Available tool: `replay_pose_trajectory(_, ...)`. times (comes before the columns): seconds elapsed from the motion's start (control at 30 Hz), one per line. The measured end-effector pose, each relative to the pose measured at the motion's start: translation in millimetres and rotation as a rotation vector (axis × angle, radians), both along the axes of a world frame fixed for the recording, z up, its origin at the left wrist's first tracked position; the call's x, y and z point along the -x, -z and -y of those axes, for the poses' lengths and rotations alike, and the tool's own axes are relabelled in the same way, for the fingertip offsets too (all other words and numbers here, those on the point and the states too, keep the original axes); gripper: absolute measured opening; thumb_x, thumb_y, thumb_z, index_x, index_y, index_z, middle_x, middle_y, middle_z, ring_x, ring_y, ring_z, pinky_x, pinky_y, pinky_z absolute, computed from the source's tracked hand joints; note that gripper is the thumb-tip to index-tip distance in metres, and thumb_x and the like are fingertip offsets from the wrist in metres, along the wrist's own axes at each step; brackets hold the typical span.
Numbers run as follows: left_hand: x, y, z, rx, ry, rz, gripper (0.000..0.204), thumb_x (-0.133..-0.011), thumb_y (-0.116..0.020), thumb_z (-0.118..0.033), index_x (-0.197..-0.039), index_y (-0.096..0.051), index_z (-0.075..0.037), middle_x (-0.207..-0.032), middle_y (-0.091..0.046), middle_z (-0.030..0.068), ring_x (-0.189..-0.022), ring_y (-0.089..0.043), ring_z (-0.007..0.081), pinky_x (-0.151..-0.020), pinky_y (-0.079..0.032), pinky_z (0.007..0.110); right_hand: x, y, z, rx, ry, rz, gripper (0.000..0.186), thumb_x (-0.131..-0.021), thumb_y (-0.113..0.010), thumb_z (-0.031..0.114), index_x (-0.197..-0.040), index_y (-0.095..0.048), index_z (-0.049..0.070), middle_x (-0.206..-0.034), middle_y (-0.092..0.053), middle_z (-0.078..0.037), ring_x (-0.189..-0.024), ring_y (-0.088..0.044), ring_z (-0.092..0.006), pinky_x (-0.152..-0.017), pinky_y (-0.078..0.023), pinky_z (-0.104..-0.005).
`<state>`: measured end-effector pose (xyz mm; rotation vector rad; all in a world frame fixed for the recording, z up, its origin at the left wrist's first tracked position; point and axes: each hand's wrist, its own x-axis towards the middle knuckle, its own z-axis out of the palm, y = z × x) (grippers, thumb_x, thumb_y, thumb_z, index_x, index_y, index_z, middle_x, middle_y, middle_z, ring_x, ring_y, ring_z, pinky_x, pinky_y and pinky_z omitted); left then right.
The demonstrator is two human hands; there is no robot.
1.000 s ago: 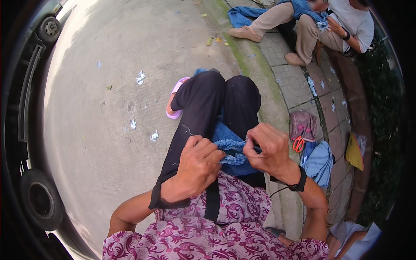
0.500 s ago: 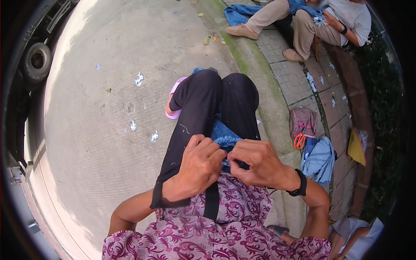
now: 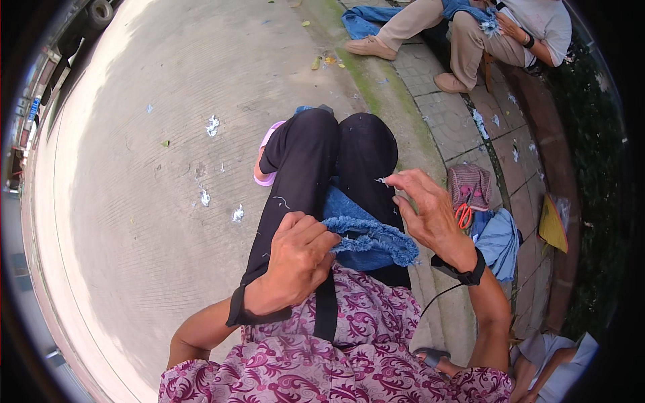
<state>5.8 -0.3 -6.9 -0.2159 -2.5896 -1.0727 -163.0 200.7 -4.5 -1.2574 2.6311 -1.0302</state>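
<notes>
Left hand is clamped on the frayed blue denim piece in the lap. Right hand lifts beside it, fingertips pinched together on a pale thread.

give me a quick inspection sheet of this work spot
surface: grey concrete ground beside a mossy kerb
job's things: frayed blue denim piece lying on the lap
clutter: white thread scraps on the concrete; orange-handled scissors on a checked bag; blue cloth
hands: left hand gripping the denim edge; right hand raised, pinching a thread
cables: thin black cord below the right wrist
surroundings: another person seated further along the kerb; pink sandal
</notes>
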Motion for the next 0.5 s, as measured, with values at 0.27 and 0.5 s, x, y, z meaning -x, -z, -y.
replay_pose_trajectory(0.27,4,0,-6,0.047,0.022,0.015,0.026,-0.063,-0.073,-0.001,-0.089,-0.068,-0.002,-0.078,-0.057,0.0081,-0.079,-0.058,0.0272,-0.083,-0.044,0.04,-32,-25,24,0.017,-0.421,0.271,0.009,-0.084,-0.07,0.008,-0.088,-0.066,0.002,-0.08,-0.066,-0.012,-0.073,-0.067,-0.032,-0.063,-0.051,-0.0411)
replay_pose_trajectory(0.5,4,3,-6,0.054,0.03,-0.018,0.032,-0.06,-0.074,-0.003,-0.092,-0.067,-0.002,-0.078,-0.057,0.0085,-0.078,-0.059,0.0288,-0.081,-0.044,0.042,-36,-20,19,-0.039,-0.445,0.253,0.011,-0.081,-0.067,0.004,-0.086,-0.057,0.001,-0.08,-0.063,-0.014,-0.073,-0.065,-0.0336,-0.063,-0.05,-0.0439)
